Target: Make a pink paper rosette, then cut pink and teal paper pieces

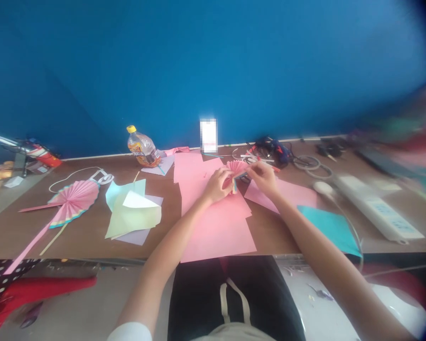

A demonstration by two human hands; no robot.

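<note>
Both hands are raised a little over pink paper sheets [216,237] spread across the middle of the table. Between them is a small pleated pink paper fan [236,166], its folds partly spread and its lower edge striped with pale yellow and blue. My left hand [218,185] is closed around the fan's left and lower part. At the fan's right edge, my right hand [261,176] pinches the paper between thumb and fingers. Fine detail at the fingertips is blurred. A larger pink paper fan [76,199] with long strips lies opened out at the left.
Green paper [135,220] lies left of the pink sheets, teal paper [328,227] to the right. A drink bottle [144,148] and a blurred white phone-like rectangle [208,136] stand near the blue wall. A power strip [379,208], cables [312,166] and a charger cord are at right.
</note>
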